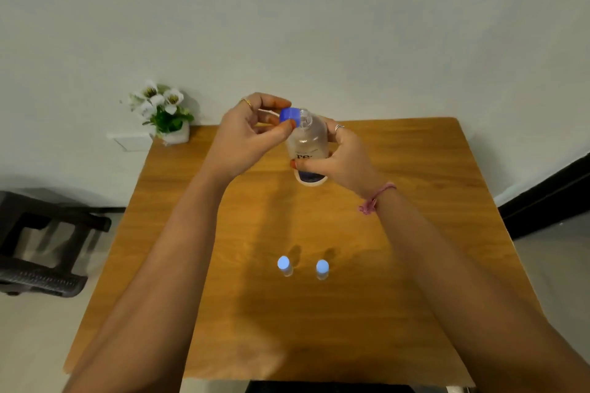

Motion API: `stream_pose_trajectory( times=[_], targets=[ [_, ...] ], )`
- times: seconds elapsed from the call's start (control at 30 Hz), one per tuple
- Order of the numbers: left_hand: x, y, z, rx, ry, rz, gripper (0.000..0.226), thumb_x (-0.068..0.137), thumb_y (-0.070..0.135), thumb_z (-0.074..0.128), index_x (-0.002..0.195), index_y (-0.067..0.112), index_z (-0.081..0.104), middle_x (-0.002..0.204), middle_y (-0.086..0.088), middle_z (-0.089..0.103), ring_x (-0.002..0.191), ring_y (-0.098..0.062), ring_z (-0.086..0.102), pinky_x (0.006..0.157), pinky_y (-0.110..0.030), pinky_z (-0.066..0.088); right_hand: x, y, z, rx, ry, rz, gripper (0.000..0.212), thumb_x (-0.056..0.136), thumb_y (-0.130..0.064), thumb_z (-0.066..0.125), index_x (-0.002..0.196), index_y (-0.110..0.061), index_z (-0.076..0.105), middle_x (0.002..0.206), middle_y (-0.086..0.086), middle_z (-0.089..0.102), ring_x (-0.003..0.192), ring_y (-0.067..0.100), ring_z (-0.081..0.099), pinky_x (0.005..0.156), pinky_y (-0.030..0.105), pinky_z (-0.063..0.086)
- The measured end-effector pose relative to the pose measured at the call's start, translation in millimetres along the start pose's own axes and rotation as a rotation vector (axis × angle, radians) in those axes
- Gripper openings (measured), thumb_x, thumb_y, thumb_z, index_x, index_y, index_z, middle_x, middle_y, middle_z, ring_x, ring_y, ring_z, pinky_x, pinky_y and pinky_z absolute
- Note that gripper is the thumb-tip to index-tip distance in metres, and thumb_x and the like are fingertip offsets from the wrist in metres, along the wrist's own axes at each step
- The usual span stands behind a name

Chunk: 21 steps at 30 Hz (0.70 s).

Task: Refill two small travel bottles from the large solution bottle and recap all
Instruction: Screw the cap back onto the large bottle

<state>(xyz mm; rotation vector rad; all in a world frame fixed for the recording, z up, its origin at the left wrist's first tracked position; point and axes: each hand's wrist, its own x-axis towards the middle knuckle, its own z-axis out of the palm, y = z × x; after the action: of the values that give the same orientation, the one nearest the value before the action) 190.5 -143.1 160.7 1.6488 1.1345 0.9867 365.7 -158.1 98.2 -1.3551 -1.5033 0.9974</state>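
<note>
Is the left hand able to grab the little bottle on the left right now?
Probably not yet: the left hand is pinching the blue cap. Nothing blocks the way to the little bottle.

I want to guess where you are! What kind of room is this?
Probably a plain room at home. A small wooden table stands against a bare wall, with a potted flower in its corner and a dark plastic stool beside it.

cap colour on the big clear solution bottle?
Blue. The round plastic cap is pinched by the left hand, beside the bottle's neck; head view.
</note>
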Motion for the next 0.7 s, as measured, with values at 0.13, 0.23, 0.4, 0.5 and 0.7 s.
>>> stream_pose_trajectory(
  times=[0.13, 0.23, 0.4, 0.5, 0.7],
  targets=[
    [21.7, 52.6, -26.0, 0.074, 0.091, 0.167, 0.024, 0.087, 0.015, 0.069, 0.110, 0.018, 0.066, 0.101, 0.006, 0.068, 0.083, 0.000, 0.061, 0.076, -0.017, 0.051, 18.2, -60.1, -7.7, 0.014, 0.026, -0.046, 0.069, 0.062, -0.028, 0.085, 0.121, -0.030, 0.050, 0.104, -0.016, 0.057, 0.100, 0.007, 0.056, 0.079, 0.021, 0.052],
    [32.5, 88.9, -41.0, 0.099, 0.122, 0.255, 0.028, 0.087, 0.019, 0.068, 0.115, 0.018, 0.067, 0.098, 0.010, 0.068, 0.082, 0.006, 0.060, 0.080, -0.012, 0.049, 25.3, -100.4, -8.8, 0.018, 0.064, -0.104, 0.069, 0.062, -0.033, 0.084, 0.122, -0.029, 0.051, 0.108, -0.011, 0.059, 0.099, 0.008, 0.058, 0.078, 0.022, 0.053],
    [45.0, 138.7, -70.4, 0.051, 0.114, 0.343, 0.030, 0.087, 0.016, 0.068, 0.117, 0.017, 0.066, 0.104, 0.003, 0.073, 0.097, -0.005, 0.068, 0.091, -0.022, 0.052, 32.3, -158.0, -10.3, 0.089, 0.123, -0.158, 0.055, 0.065, -0.032, 0.082, 0.114, -0.028, 0.057, 0.101, -0.010, 0.064, 0.090, 0.007, 0.062, 0.073, 0.023, 0.054],
    [48.3, 160.9, -84.0, 0.005, 0.100, 0.356, 0.027, 0.085, 0.014, 0.065, 0.111, 0.018, 0.069, 0.103, 0.004, 0.073, 0.099, -0.007, 0.068, 0.092, -0.025, 0.052, 33.3, -185.6, -11.7, 0.119, 0.147, -0.172, 0.051, 0.066, -0.031, 0.082, 0.111, -0.025, 0.059, 0.101, -0.005, 0.066, 0.089, 0.013, 0.065, 0.076, 0.029, 0.056],
    [41.3, 188.1, -97.8, -0.129, 0.165, 0.374, 0.015, 0.079, 0.032, 0.076, 0.079, 0.017, 0.072, 0.090, -0.005, 0.073, 0.088, -0.017, 0.071, 0.082, -0.032, 0.058, 24.2, -219.1, -0.1, 0.139, 0.158, -0.213, 0.042, 0.067, -0.030, 0.081, 0.104, -0.027, 0.061, 0.095, -0.007, 0.067, 0.086, 0.013, 0.067, 0.071, 0.026, 0.056]
  ],
)
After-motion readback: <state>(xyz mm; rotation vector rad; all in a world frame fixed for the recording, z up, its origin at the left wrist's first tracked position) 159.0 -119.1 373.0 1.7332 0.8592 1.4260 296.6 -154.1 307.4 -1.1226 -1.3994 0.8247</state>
